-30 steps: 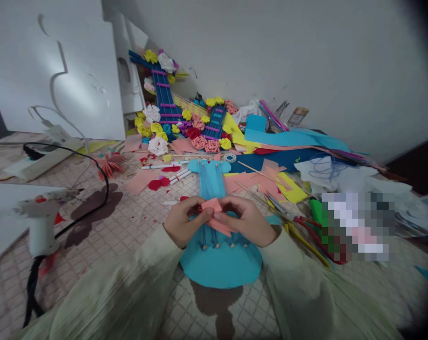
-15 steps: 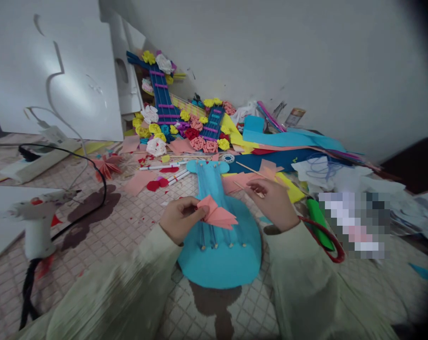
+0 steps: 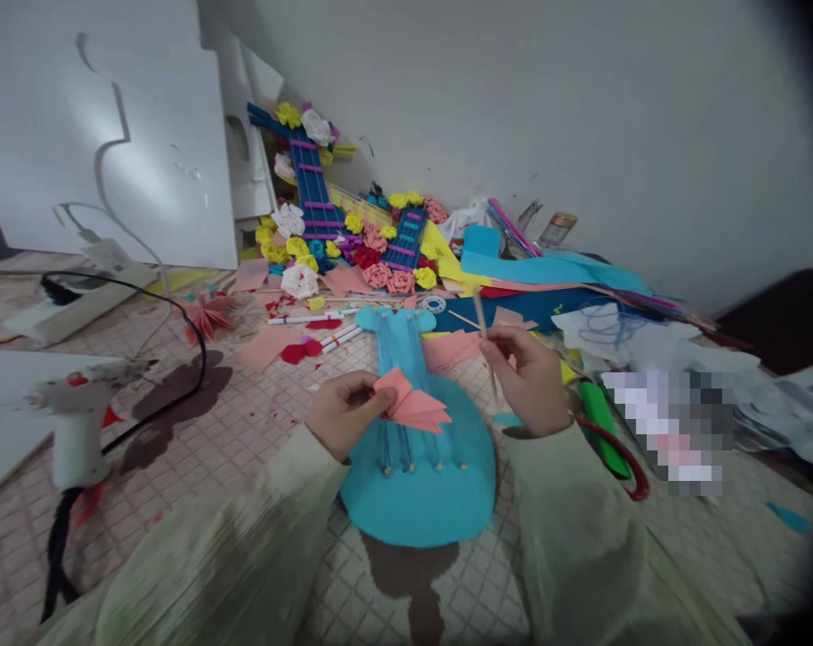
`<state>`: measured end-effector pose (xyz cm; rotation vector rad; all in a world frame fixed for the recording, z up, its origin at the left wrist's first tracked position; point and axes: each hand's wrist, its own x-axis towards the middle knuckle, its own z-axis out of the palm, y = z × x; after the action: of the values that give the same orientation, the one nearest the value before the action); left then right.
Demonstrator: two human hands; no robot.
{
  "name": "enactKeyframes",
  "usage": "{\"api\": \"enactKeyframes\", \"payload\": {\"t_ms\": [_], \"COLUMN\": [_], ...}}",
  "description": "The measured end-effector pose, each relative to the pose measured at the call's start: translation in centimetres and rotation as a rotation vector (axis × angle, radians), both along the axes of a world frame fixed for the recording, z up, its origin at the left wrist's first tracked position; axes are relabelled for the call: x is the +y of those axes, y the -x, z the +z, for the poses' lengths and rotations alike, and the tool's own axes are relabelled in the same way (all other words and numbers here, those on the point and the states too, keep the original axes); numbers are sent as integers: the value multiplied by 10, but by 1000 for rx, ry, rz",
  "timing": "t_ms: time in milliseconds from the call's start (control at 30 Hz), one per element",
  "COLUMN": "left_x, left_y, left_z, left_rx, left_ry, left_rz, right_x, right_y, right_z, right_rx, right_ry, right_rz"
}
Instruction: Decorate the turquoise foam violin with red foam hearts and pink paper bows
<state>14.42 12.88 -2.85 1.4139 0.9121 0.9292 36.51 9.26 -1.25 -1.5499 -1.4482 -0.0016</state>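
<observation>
My left hand [image 3: 343, 413] is closed on a folded pink paper piece [image 3: 410, 404], held just above a light-blue foam guitar shape [image 3: 420, 484] that lies flat on the tiled surface. Thin strings run along the guitar's neck [image 3: 398, 345]. My right hand [image 3: 531, 377] is pinched on a thin wooden stick [image 3: 482, 314], held nearly upright to the right of the neck. Both sleeves are pale green.
A white glue gun [image 3: 76, 404] with a black cord [image 3: 178, 305] stands at the left. Paper flowers and blue ladder-like pieces [image 3: 312, 188] pile up against the wall. Coloured foam sheets [image 3: 547, 269], pens [image 3: 312, 316], a green tool [image 3: 601, 422] and scraps crowd the right.
My right hand let go of the pink paper, moved right, and picked up a thin wooden stick, now raised upright. My left hand keeps the paper in place.
</observation>
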Motion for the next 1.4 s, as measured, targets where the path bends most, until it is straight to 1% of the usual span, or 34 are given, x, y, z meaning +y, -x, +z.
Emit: {"api": "enactKeyframes", "payload": {"t_ms": [67, 133, 167, 233, 300, 367, 467, 500, 533, 567, 633, 733, 800, 833, 900, 967, 1000, 1033, 1067, 1133, 1200, 1233, 1300, 1400], "left_x": [-1, -1, -2, -1, -1, 1, 1, 1, 1, 0, -1, -1, 0, 0, 1, 2, 2, 2, 2, 2, 2, 2, 2, 1], "left_y": [0, 0, 0, 0, 0, 0, 0, 0, -1, -1, -1, -1, 0, 0, 1, 1, 1, 1, 1, 0, 0, 0, 0, 0], "left_z": [-1, -1, -1, -1, -1, -1, -1, -1, 0, 0, 0, -1, -2, -2, -2, -3, -3, -3, -3, -3, -3, -3, -2, -3], "left_rx": [18, 22, 20, 20, 27, 38, 45, 41, 32, 23, 15, 9, -1, -4, 2, 14, 18, 21, 24, 22, 17, 14, 8, 13], "left_ry": [-6, -1, 0, 2, -5, -19, -34, -28, -16, -3, 20, 30, 27, 23, 13, 6, 3, 2, 3, 8, 14, 15, 16, 15], "left_rz": [-6, -7, -7, -4, 1, 6, 14, 17, 16, 11, 5, -3, -7, -6, 4, 14, 16, 14, 11, 10, 9, 10, 11, 11], "right_x": [-7, -13, -16, -19, -20, -19, -15, -14, -12, -11, -9, -9, -11, -13, -17, -22, -25, -26, -28, -28, -25, -23, -18, -13], "right_y": [8, 14, 16, 18, 20, 23, 29, 32, 35, 38, 43, 45, 43, 41, 36, 32, 31, 30, 29, 27, 23, 21, 16, 13], "right_z": [8, 12, 14, 16, 17, 17, 14, 12, 10, 8, 4, 1, 3, 4, 9, 14, 17, 19, 21, 23, 22, 21, 18, 12], "right_rx": [227, 426, 507, 626, 729, 863, 1057, 1089, 1103, 1103, 1087, 1069, 1048, 1018, 910, 749, 678, 630, 610, 656, 734, 746, 684, 500], "right_ry": [-180, -300, -325, -300, -230, -102, 256, 371, 452, 497, 488, 356, 279, 235, 78, -105, -162, -181, -167, -143, -202, -234, -249, -159], "right_rz": [49, 115, 165, 306, 419, 466, 513, 543, 575, 595, 580, 475, 462, 482, 511, 484, 463, 455, 470, 543, 555, 527, 437, 353]}}
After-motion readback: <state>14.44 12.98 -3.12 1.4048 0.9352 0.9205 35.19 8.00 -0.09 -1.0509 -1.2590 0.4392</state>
